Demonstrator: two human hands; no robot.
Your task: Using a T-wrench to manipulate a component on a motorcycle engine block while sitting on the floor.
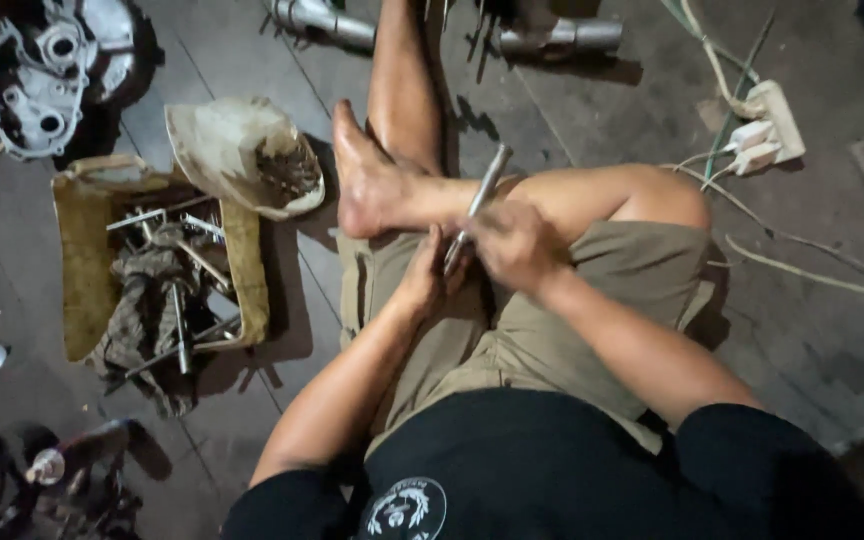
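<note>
At the centre of the frame I see both hands closed on one slim metal rod point(477, 205). My right hand point(515, 243) has its grip wrapped tight around the rod's lower half, knuckles up, while the left hand point(422, 272) meets it from below, fingers curled against the rod's lower end. The rod tilts up and to the right, its free tip standing clear above the bare shin.

Both forearms run in from the bottom of the frame and converge over the lap, just above the khaki shorts point(512, 330). One bare foot point(362, 180) lies crossed just left of the hands.

Outward to the left, on the floor point(592, 110), I count two containers. A tan open bag point(87, 255) holds a tangle of wrenches and steel tools with a grimy rag — too jumbled to count. Just above it, touching its upper right corner, a crumpled plastic bag point(227, 145) holds a heap of small dark parts.

In the upper left corner lies one engine casing point(47, 80). At the top edge — two metal tubes. In the upper right sits one white power strip point(772, 125) with cables trailing from it.
</note>
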